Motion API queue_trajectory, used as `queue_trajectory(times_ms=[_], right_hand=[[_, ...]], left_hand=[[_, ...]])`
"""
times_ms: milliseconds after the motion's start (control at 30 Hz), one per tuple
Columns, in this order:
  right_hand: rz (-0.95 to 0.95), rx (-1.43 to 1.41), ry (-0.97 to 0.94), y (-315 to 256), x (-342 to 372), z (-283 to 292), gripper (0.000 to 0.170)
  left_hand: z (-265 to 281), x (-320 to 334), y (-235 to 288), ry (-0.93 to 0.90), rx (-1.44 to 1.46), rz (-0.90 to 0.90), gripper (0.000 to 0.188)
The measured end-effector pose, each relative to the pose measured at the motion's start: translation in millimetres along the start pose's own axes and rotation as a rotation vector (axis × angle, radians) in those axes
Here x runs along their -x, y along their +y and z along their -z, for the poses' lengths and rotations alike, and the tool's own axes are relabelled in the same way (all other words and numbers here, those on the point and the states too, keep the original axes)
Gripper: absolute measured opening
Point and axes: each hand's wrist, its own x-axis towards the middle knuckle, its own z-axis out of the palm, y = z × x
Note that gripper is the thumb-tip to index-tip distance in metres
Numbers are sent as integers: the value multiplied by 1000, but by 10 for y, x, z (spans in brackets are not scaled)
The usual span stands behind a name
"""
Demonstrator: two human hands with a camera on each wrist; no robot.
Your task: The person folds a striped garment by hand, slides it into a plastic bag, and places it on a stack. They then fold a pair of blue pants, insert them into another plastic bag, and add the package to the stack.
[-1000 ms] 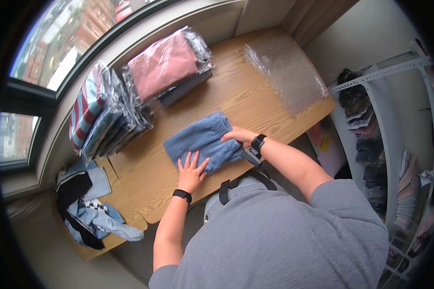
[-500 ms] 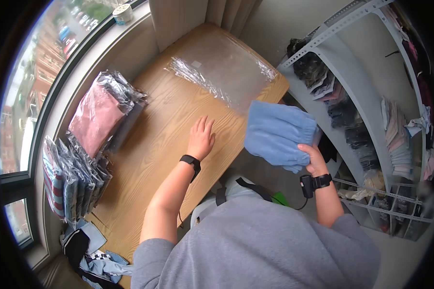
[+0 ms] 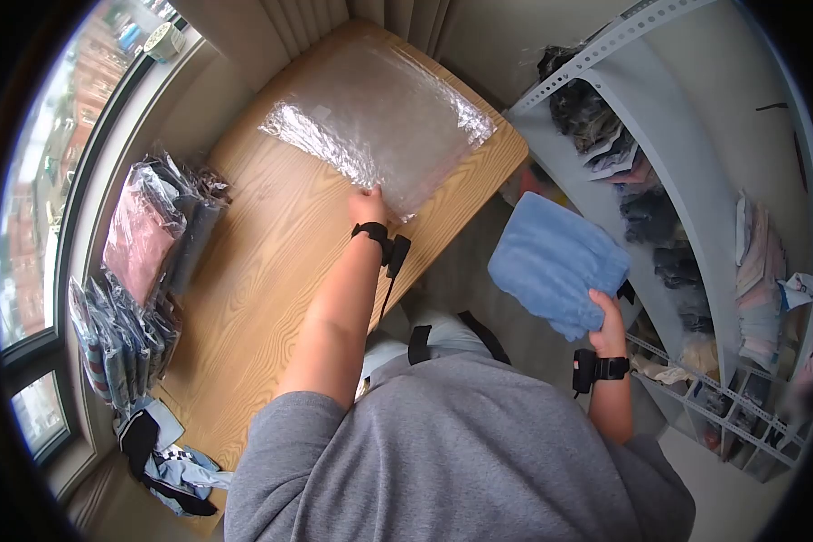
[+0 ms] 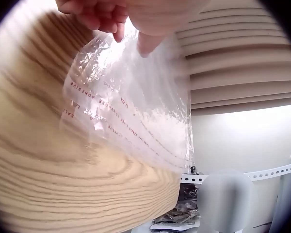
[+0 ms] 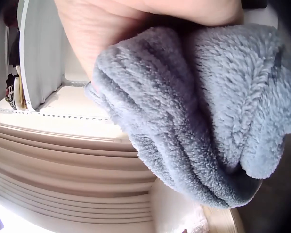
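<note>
My left hand (image 3: 368, 205) pinches the near corner of a clear plastic bag (image 3: 370, 108) that lies on the wooden table. Red printed lettering runs along the bag's edge in the left wrist view, where the film (image 4: 136, 107) rises toward my fingers. Off the table's right side, my right hand (image 3: 609, 327) grips a folded blue fleece garment (image 3: 551, 257) by its gathered edge. Up close in the right wrist view, thick fluffy folds (image 5: 155, 107) hang from the hand, and most of the fingers are hidden behind the cloth.
Bagged garments, a pink one (image 3: 140, 244) among them, are stacked by the window on the table (image 3: 262, 298). Loose clothes (image 3: 167, 465) lie at the near left corner. On the right stands a metal shelf (image 3: 673, 154) with folded clothes. A round tin (image 3: 164, 42) sits on the sill.
The blue garment has left the table and moved right in my right hand. My left hand has let go of it and reached forward to take the bag's corner. The view has turned right.
</note>
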Motion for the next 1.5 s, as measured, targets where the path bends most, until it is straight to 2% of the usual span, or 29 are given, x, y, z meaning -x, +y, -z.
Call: queue_trajectory(times_ms=[33, 133, 233, 300, 367, 433, 467, 500, 600, 667, 700, 767, 800, 867, 900, 967, 1000, 1067, 1100, 1167, 1233, 1300, 1333, 1367, 1467, 1500], right_hand=[[-16, 7, -12, -33, -76, 1, 63], [-16, 21, -44, -135, -220, -103, 64], [21, 28, -92, -198, -312, -177, 65], [35, 19, -126, -227, -333, -205, 65], [43, 27, -194, -268, -336, -253, 67], [33, 24, -236, -312, -333, -335, 68], [20, 25, -264, -326, -322, -381, 68], [14, 32, -280, -339, -323, -438, 68], [1, 113, -405, -374, -348, -647, 72], [1, 167, -478, -381, -333, -819, 72], [12, 209, -539, -383, -301, -912, 72], [3, 268, -569, -377, -143, -1109, 72], [-16, 310, -645, -362, -63, -1203, 74], [-38, 356, -741, -253, 54, -1346, 77], [-41, 370, -746, -190, 117, -1403, 77], [-120, 400, -856, -66, 243, -1517, 75], [-188, 386, -907, 0, 276, -1569, 75], [-244, 369, -935, 183, 357, -1731, 75], [-302, 341, -953, 283, 363, -1794, 75], [-351, 359, -1010, 573, 189, -1866, 73], [-376, 361, -1004, 821, 70, -1975, 72], [-383, 382, -1037, 997, -63, -2072, 72], [-381, 397, -1070, 1067, -128, -2115, 72], [-384, 395, -1076, 1129, -184, -2149, 72], [-372, 427, -1052, 1351, -469, -2220, 70], [-374, 417, -1057, 1401, -530, -2268, 70]], left_hand=[[-72, -76, -102, 15, 20, -47, 34], [-4, -62, -112, 50, 132, -41, 30], [135, -41, -168, 104, 96, -113, 28], [350, 91, -145, 96, 145, -45, 29], [465, 32, -489, 156, 60, -131, 29], [717, 138, -721, 137, 27, -116, 29], [902, 302, -713, 107, 70, -28, 28], [984, 323, -913, 159, 59, -57, 28], [1306, 568, -1314, 156, 81, 20, 28], [1506, 778, -1463, 107, 105, 189, 25], [1525, 836, -1598, 114, 108, 208, 25], [1518, 943, -1840, 317, 52, 129, 29], [1575, 1050, -1798, 321, 58, 144, 29], [1669, 1277, -1666, 333, -107, -81, 44], [1693, 1360, -1646, 335, -100, -69, 44], [1756, 1499, -1623, -285, 538, -99, 63], [1792, 1583, -1627, -276, 547, -95, 63], [1886, 1745, -1659, -687, 1243, 51, 85], [1960, 1780, -1682, -681, 1250, 51, 85], [2084, 1835, -1742, -902, 1177, 99, 99], [2068, 1841, -1830, -845, 1152, 118, 95], [2103, 1854, -1841, -697, 1057, 244, 86], [2105, 1845, -1844, -637, 1063, 261, 74], [2098, 1818, -1848, -630, 1062, 261, 74], [2041, 1696, -1868, -373, 898, 163, 63], [1985, 1622, -1915, -369, 888, 161, 63]])
